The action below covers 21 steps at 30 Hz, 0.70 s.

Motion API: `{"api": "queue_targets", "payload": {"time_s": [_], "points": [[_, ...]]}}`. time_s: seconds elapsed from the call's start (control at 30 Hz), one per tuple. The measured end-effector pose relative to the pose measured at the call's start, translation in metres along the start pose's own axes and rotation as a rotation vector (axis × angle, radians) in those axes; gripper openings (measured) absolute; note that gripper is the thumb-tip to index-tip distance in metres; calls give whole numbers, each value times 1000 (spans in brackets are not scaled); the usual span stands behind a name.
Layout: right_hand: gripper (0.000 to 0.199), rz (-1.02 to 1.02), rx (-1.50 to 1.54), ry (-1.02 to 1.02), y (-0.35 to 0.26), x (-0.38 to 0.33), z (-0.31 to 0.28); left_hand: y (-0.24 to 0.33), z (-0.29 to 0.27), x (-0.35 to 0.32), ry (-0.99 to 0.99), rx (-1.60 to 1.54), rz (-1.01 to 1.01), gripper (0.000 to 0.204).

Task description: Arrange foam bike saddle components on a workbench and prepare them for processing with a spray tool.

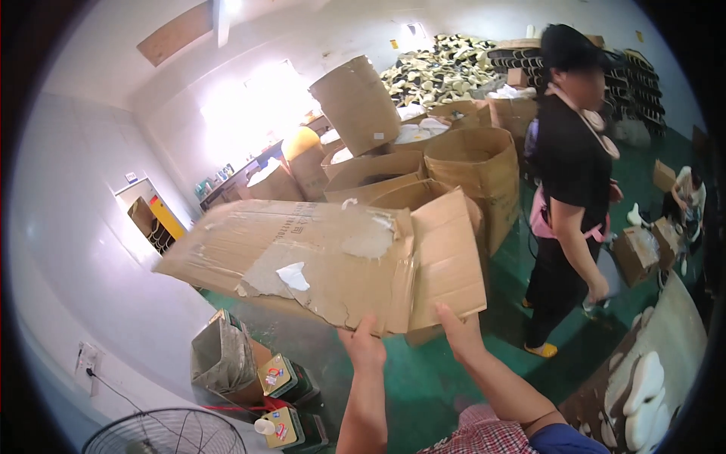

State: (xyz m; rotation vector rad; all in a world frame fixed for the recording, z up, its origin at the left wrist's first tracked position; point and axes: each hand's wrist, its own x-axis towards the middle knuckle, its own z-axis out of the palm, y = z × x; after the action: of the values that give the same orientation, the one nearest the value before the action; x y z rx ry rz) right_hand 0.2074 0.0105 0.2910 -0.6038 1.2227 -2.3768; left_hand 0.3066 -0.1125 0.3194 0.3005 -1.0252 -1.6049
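Head view: both hands grip one flattened cardboard box (325,261), held up in the air in front of the person, above the green floor (423,378). Left hand (365,342) pinches the box's near edge, thumb on top and the rest of the fingers hidden under the sheet. Right hand (460,333) does the same just right of it, thumb lying up on the open flap (446,257), other fingers out of sight below. Box extends up and away from the fingers, and its long axis runs left to right, with most of the sheet hanging out to the left of the left hand, so the left hand is nearer the bulk and the right hand sits under the flap end. Surface is torn, with white label scraps peeling. Beyond the box stand open cardboard cartons (476,166) and one rolled cardboard piece (355,102). Right of the box another person in a black top (571,189) stands on the floor. Below the box's left end sit a grey sack (219,356) and a floor fan (166,433).
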Motion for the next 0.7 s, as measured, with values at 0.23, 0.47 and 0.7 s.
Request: {"api": "queue_targets", "payload": {"time_s": [0.23, 0.47, 0.7], "points": [[35, -232, -120, -114, 76, 110, 139, 10, -74, 145, 66, 251, 245, 57], [41, -208, -118, -505, 145, 197, 287, 54, -148, 268, 179, 600, 358, 49], [39, -502, -297, -643, 236, 275, 435, 51, -254, 388, 175, 827, 335, 53]]}}
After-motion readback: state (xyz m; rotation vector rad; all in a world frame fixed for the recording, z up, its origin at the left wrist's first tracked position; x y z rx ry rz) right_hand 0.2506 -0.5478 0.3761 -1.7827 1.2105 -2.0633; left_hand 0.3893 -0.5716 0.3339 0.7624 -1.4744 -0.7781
